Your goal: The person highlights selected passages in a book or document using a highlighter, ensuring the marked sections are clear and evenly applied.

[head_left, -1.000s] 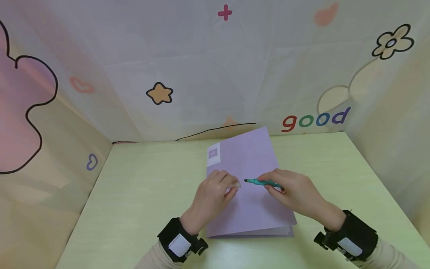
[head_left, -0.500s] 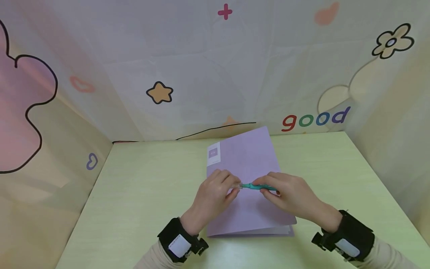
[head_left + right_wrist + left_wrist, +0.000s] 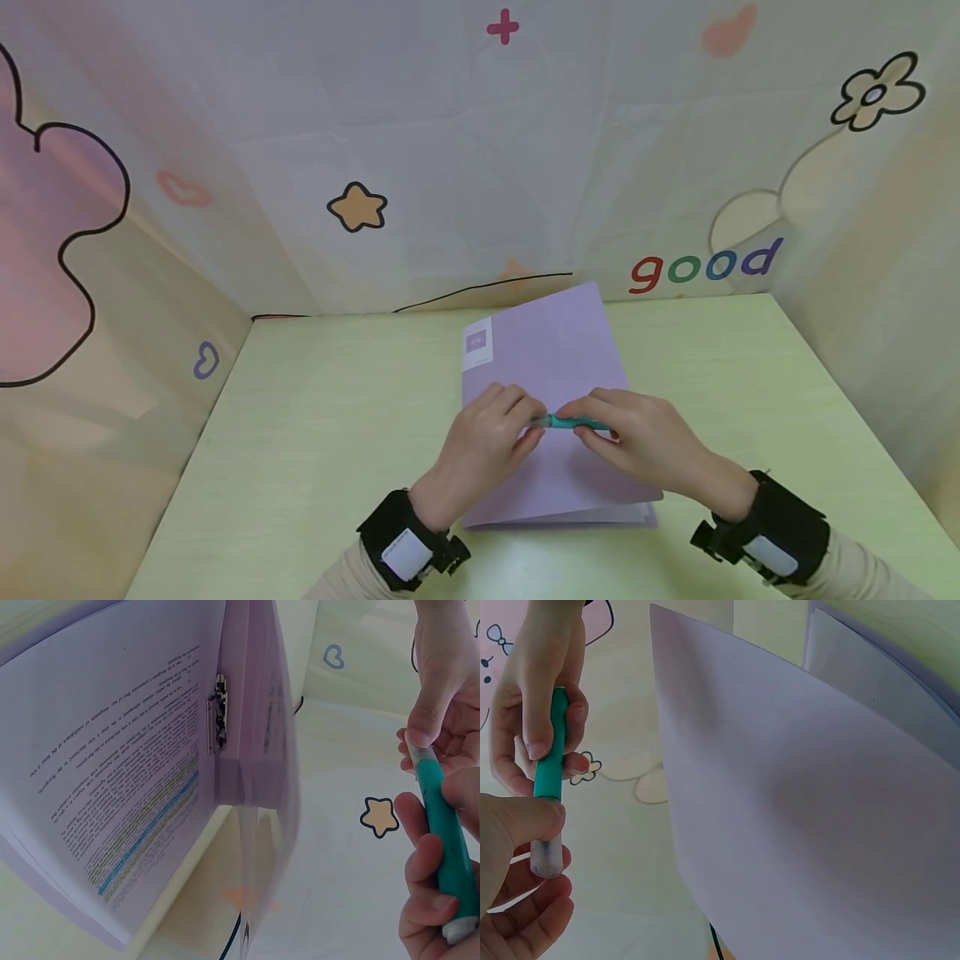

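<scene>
My right hand (image 3: 637, 433) grips a teal highlighter (image 3: 577, 422) by its barrel, its tip end toward the left. Between thumb and fingers my left hand (image 3: 491, 433) pinches the clear cap (image 3: 547, 855), which sits over the highlighter's tip end. In the left wrist view the cap and teal barrel form one straight line. Both hands are held over a purple folder (image 3: 547, 350), whose cover stands slightly raised. Inside it, the right wrist view shows a printed page (image 3: 127, 772) with yellow and blue highlighted lines.
A metal clip (image 3: 218, 716) lies at the folder's spine. The folder rests on a pale green table (image 3: 337, 433). Behind the table hangs a printed cloth (image 3: 450, 125), with more cloth along both sides. Each wrist wears a black camera strap.
The highlighter's dark tip was bare and apart from the cap; my right hand moved left and my left hand slightly right, and the cap now covers the tip.
</scene>
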`<action>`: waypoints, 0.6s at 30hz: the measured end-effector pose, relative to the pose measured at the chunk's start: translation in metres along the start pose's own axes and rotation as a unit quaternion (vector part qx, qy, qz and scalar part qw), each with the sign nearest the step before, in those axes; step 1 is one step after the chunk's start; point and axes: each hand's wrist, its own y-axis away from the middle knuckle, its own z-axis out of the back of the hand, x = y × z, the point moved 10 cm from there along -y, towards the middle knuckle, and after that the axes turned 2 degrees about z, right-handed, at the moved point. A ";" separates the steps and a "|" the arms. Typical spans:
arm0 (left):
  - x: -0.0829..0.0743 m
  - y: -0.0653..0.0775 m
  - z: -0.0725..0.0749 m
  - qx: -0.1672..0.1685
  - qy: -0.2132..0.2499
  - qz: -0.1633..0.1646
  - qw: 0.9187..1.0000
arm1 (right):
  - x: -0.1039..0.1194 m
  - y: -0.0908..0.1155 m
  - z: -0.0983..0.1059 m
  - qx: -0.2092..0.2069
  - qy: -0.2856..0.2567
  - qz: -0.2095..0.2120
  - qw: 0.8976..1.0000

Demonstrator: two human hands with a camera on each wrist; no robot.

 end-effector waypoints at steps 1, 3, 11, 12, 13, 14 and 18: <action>0.000 0.000 0.000 0.003 0.001 0.001 1.000 | 0.000 0.000 0.000 -0.002 0.001 0.001 1.000; -0.001 -0.001 0.000 0.009 0.005 0.001 1.000 | 0.001 0.000 0.001 -0.004 0.001 0.002 1.000; -0.007 -0.001 0.005 -0.010 -0.006 -0.030 0.999 | 0.002 0.000 0.001 -0.011 -0.009 -0.001 1.000; -0.008 0.000 0.006 -0.013 -0.006 -0.033 0.999 | 0.002 0.000 0.001 -0.011 -0.012 0.001 1.000; -0.008 0.000 0.006 -0.016 -0.006 -0.036 0.999 | 0.003 0.000 0.000 -0.013 -0.013 0.004 1.000; -0.009 0.001 0.007 -0.018 -0.005 -0.038 0.999 | 0.003 0.000 0.000 -0.014 -0.018 0.007 1.000; -0.009 0.003 0.007 -0.020 -0.002 -0.040 0.999 | 0.006 -0.001 -0.001 -0.019 -0.024 0.015 0.999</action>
